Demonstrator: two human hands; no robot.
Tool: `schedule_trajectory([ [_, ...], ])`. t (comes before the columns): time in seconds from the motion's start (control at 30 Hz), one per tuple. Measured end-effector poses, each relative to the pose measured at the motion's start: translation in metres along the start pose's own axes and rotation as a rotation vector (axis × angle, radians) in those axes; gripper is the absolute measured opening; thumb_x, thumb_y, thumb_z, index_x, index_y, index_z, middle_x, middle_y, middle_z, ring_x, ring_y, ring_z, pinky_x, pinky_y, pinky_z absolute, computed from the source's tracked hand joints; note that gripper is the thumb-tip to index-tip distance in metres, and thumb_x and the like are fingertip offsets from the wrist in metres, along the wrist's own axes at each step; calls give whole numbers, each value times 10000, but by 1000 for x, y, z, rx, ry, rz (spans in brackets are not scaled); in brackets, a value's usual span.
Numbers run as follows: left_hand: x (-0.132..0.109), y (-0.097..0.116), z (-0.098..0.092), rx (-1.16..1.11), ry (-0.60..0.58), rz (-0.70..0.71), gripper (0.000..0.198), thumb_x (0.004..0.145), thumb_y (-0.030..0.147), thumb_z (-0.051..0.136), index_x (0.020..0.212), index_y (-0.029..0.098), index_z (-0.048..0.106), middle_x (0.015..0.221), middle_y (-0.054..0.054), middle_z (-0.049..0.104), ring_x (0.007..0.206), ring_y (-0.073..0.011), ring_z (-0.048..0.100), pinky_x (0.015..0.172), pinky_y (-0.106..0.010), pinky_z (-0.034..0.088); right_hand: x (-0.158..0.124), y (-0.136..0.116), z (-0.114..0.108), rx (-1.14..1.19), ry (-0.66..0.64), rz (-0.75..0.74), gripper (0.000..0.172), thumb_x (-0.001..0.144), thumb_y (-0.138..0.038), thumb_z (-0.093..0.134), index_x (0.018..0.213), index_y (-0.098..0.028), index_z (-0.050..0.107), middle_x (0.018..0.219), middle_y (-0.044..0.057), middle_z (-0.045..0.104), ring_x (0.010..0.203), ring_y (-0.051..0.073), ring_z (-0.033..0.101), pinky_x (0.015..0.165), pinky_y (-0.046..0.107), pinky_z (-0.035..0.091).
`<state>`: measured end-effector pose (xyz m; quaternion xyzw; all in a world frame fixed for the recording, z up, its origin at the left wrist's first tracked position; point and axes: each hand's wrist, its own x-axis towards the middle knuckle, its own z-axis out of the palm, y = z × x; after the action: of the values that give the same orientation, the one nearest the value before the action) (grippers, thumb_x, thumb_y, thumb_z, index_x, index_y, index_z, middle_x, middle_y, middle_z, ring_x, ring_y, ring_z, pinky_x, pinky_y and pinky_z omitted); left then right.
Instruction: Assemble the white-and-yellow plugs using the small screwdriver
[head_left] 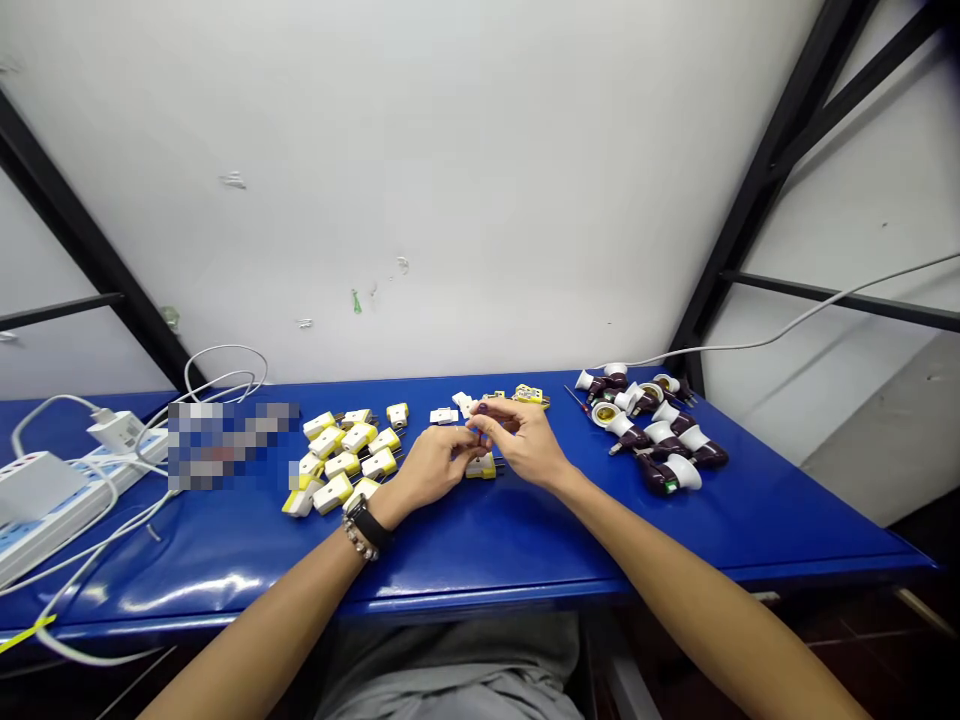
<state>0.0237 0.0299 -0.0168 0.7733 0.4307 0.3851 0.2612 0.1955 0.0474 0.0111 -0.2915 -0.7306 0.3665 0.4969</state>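
My left hand (433,464) and my right hand (521,440) meet over the middle of the blue table (480,545). Both have their fingers pinched together around a small yellow and white plug part (481,466) held just above the tabletop. A black watch and a bead bracelet sit on my left wrist. Left of my hands lies a cluster of several yellow and white plugs (349,458). A few loose white and yellow pieces (491,400) lie just beyond my fingers.
Several dark maroon and white lamp sockets (652,425) lie in a group at the right. A white power strip (52,495) with chargers and white cables sits at the left edge. Black metal frame bars rise on both sides against the white wall.
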Motion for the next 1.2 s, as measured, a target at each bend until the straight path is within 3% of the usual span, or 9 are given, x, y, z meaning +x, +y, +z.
schedule_trajectory([
  [0.1,0,2,-2,-32,31,17,149,853,285,664,833,217,796,868,-72,774,777,-224,680,759,-305,500,1,0,2,-84,75,-28,195,816,-396,721,765,-212,757,687,10,706,572,151,583,540,269,473],
  [0.2,1,3,-3,-27,88,47,142,843,293,688,885,229,808,911,-76,789,830,-247,709,815,-333,512,1,1,3,-82,120,-38,201,778,-403,762,732,-209,744,669,13,703,556,147,571,533,269,466],
  [0.4,1,4,-5,56,66,96,179,884,251,633,880,229,811,898,-71,795,813,-241,717,801,-334,504,-1,1,2,-6,32,-29,265,873,-410,667,1056,-238,752,954,44,773,691,174,665,613,293,525],
  [0.53,0,5,-6,46,37,92,178,890,266,635,923,233,807,941,-73,794,853,-246,721,819,-334,509,0,1,1,-73,67,-48,201,861,-399,682,839,-213,755,775,31,734,645,172,631,602,290,506],
  [0.63,0,4,-6,48,26,74,141,867,281,671,883,220,796,900,-69,790,799,-232,716,780,-318,515,1,2,2,-48,93,-50,219,847,-415,700,797,-205,739,763,36,722,654,176,631,620,293,514],
  [0.73,0,1,-5,84,23,80,148,880,263,649,857,208,785,856,-60,785,770,-217,710,757,-304,512,1,1,1,-36,91,-40,249,817,-420,734,949,-210,752,882,48,756,648,167,633,620,290,523],
  [0.83,0,0,-4,142,17,101,172,895,220,613,861,187,778,867,-58,788,781,-208,709,776,-303,507,-1,0,0,-28,-10,-28,339,870,-393,670,1154,-214,715,1003,55,766,614,143,623,589,280,516],
  [1.07,1,0,-7,147,-22,74,166,891,191,605,864,176,769,864,-34,789,763,-176,700,746,-267,504,1,5,0,-101,22,-31,207,862,-385,682,856,-188,745,775,32,730,676,170,650,634,282,525],
  [1.2,1,2,-8,148,-32,60,182,902,206,593,872,179,770,854,-27,788,748,-168,696,735,-258,500,2,5,-1,-17,-29,22,330,881,-429,654,1114,-204,722,957,52,761,612,145,643,597,284,542],
])
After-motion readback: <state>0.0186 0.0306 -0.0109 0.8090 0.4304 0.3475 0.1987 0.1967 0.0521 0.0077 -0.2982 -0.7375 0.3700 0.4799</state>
